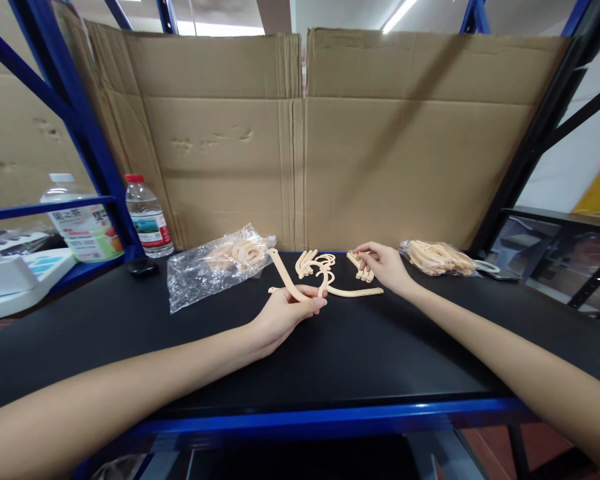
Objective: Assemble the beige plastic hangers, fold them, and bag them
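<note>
Centrally held strap: a pale, flat strap (286, 279), bent into a curve just below the middle of the frame, one end raised toward the upper left.
Left hand: the left hand (285, 312) pinches the strap between thumb and fingers, the other fingers folded close together beneath it.
Right hand: the right hand (386, 265), right of center, reaches to a small bundle (364, 272) of pale strips; its fingers are bent and touch the strips, though whether they grip cannot be told.
Lying strap: a second strap (355, 293) lies on the black table (380, 360), passing behind the left hand, with its right end below the right hand.
Middle cluster: looped pale pieces (307, 263) rest between the two hands, farther back.
Bags: a crinkled clear bag (195, 283) with pale coils, left of center; a fuller bag (440, 259), right of center.
Left edge: a red-capped bottle (150, 227) stands near a larger white-capped bottle (86, 233).
Backdrop: upright cardboard (405, 160), upper half.
</note>
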`<state>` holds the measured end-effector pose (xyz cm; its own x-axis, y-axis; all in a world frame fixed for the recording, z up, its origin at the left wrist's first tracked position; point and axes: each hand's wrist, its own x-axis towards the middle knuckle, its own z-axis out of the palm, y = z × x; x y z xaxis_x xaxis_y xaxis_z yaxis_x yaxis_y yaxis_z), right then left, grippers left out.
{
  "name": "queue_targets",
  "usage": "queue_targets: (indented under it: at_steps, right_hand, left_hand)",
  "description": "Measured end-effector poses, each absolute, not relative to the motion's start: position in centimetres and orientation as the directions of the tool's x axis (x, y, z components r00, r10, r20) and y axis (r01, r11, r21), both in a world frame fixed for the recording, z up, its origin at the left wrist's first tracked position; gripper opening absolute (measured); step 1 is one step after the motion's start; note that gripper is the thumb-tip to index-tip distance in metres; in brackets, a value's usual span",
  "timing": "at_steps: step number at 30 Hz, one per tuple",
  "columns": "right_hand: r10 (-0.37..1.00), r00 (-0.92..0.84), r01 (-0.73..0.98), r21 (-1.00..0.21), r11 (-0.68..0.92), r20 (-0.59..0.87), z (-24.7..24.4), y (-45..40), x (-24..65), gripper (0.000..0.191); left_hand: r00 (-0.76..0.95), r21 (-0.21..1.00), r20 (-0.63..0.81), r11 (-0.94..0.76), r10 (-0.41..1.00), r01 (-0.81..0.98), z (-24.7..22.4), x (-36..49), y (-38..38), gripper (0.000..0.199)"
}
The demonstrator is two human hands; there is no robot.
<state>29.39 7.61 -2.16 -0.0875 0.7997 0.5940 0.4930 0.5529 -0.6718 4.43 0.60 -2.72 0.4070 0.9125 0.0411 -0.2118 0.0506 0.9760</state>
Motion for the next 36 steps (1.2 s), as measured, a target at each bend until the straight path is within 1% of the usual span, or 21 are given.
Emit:
queue_targets:
  at_steps: [1,2,4,7,10,13,16,18,20,23,24,25,28,30,32,36]
  right_hand:
    - [0.816,-0.033,0.37,-0.752,0.546,0.576,-1.8,7.0,29.1,0.024]
    - [0.83,0.0,0.248,-0.804,0.54,0.558,-1.5,6.2,28.7,0.027]
    - [0.854,0.018,0.068,-0.853,0.518,0.52,-1.0,4.7,27.9,0.031]
    - [0.893,-0.008,-0.062,-0.891,0.449,0.45,-0.8,2.7,26.5,0.033]
    - [0.911,0.02,-0.146,-0.9,0.411,0.413,-1.1,1.8,25.3,0.03]
    - [0.924,0.054,-0.154,-0.911,0.382,0.378,-1.5,1.7,24.8,0.027]
    - [0.947,0.046,-0.181,-0.93,0.32,0.317,-1.9,1.8,24.8,0.029]
    - [0.965,0.025,-0.246,-0.934,0.259,0.261,-2.0,1.8,24.8,0.036]
    - [0.979,-0.011,-0.308,-0.932,0.191,0.205,-2.1,1.6,24.7,0.048]
    - [0.984,-0.08,-0.339,-0.932,0.125,0.161,-2.2,1.3,24.4,0.064]
    - [0.982,-0.104,-0.326,-0.938,0.116,0.157,-2.3,1.2,24.3,0.064]
    - [0.979,-0.131,-0.303,-0.946,0.113,0.159,-2.3,1.1,24.2,0.061]
    - [0.96,-0.206,-0.22,-0.965,0.145,0.191,-2.4,0.9,23.8,0.041]
    - [0.946,-0.233,-0.191,-0.964,0.184,0.226,-2.5,0.8,23.6,0.036]
    - [0.935,-0.252,-0.178,-0.962,0.209,0.249,-2.6,0.7,23.6,0.039]
    - [0.926,-0.283,-0.147,-0.965,0.215,0.25,-2.4,0.6,23.6,0.049]
  left_hand:
    - [0.407,0.976,0.045,0.046,0.913,-0.211,-2.7,4.4,0.6,0.022]
    - [0.404,0.977,0.047,0.042,0.914,-0.209,-2.7,4.4,0.6,0.022]
    - [0.399,0.978,0.053,0.034,0.916,-0.206,-2.5,4.5,0.4,0.024]
    - [0.401,0.977,0.059,0.029,0.914,-0.21,-2.2,4.6,0.2,0.026]
    - [0.393,0.974,0.055,0.037,0.918,-0.223,-2.1,4.7,0.1,0.028]
    - [0.393,0.971,0.052,0.045,0.918,-0.233,-2.1,4.7,0.1,0.029]
    - [0.415,0.974,0.049,0.049,0.909,-0.221,-2.1,4.6,0.2,0.028]
    - [0.423,0.975,0.056,0.042,0.904,-0.218,-2.1,4.6,0.2,0.027]
    - [0.429,0.976,0.067,0.031,0.901,-0.217,-2.2,4.5,0.3,0.026]
    - [0.437,0.976,0.084,0.015,0.896,-0.219,-2.4,4.5,0.4,0.026]
    - [0.438,0.975,0.09,0.011,0.895,-0.222,-2.5,4.5,0.4,0.027]
    - [0.441,0.975,0.095,0.006,0.892,-0.223,-2.6,4.4,0.5,0.027]
    - [0.452,0.974,0.102,0.002,0.886,-0.225,-2.8,4.4,0.5,0.027]
    - [0.454,0.972,0.106,0.004,0.885,-0.234,-2.8,4.4,0.6,0.027]
    - [0.457,0.969,0.122,-0.005,0.881,-0.249,-2.9,4.4,0.6,0.026]
    - [0.485,0.967,0.171,-0.051,0.858,-0.251,-2.8,4.4,0.6,0.023]
